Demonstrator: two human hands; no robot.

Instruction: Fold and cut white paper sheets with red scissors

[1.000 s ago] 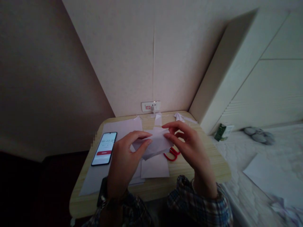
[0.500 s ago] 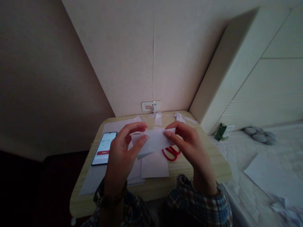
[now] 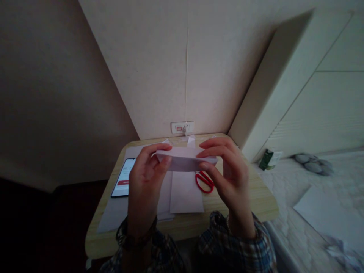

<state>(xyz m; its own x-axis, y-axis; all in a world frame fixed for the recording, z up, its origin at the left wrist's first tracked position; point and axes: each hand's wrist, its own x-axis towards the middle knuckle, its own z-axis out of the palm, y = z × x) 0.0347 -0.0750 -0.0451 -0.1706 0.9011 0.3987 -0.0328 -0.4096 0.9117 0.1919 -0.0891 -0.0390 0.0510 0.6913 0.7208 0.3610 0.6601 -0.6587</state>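
Observation:
A folded piece of white paper point(image 3: 184, 163) is stretched level between my two hands, raised over the small table. My left hand point(image 3: 148, 172) pinches its left end between thumb and fingers. At the other end, my right hand point(image 3: 226, 163) grips it with the thumb below and fingertips on top. Beneath it lie white paper sheets point(image 3: 187, 195) on the tabletop. Red-handled scissors point(image 3: 204, 182) rest beside the sheets, near my right hand, their blades mostly hidden. A phone point(image 3: 123, 180) with a lit screen lies left of my left hand, which covers part of it.
The wooden table point(image 3: 241, 206) stands against the wall below a socket point(image 3: 182, 127) with a plug in it. Small paper pieces point(image 3: 191, 141) lie along its back edge. To the right, a bed point(image 3: 287, 185) holds a paper sheet point(image 3: 327, 212), a green-and-white box point(image 3: 270, 159) and a grey object point(image 3: 313, 163).
The paper had a loose flap near my left hand; now it is a long narrow folded shape held level. My right hand has shifted its fingers along the edge.

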